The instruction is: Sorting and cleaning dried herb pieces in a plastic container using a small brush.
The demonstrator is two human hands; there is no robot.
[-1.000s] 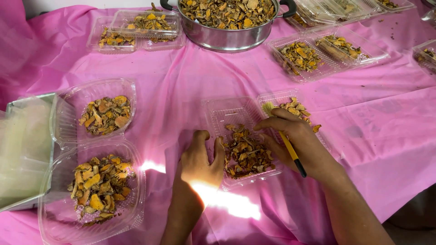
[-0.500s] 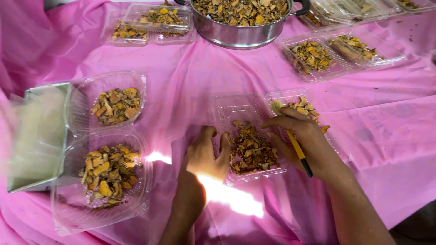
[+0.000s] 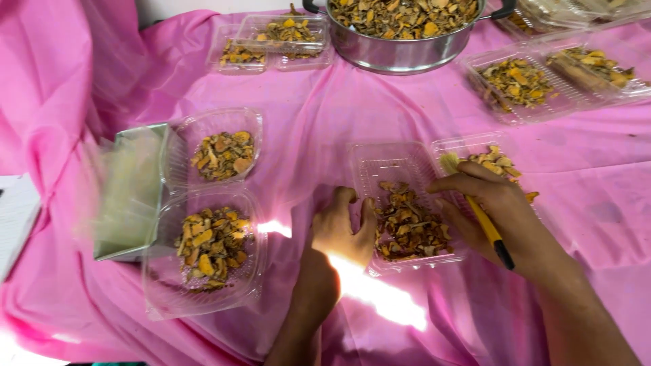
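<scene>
The clear tray (image 3: 400,169) is thin glossy plastic holding dry, rough, matt dried slices (image 3: 407,224). The pot (image 3: 400,51) is shiny smooth metal. Creased pink cloth (image 3: 305,129) looks faintly sheeny.

clear plastic trays (image 3: 397,169) on pink cloth (image 3: 305,135)

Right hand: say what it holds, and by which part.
The right hand holds a yellow-handled brush by the middle of its handle; bristle end and black tip stick out.

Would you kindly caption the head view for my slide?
Left hand steadies a clear tray of dried slices; right hand holds a yellow brush.
</scene>
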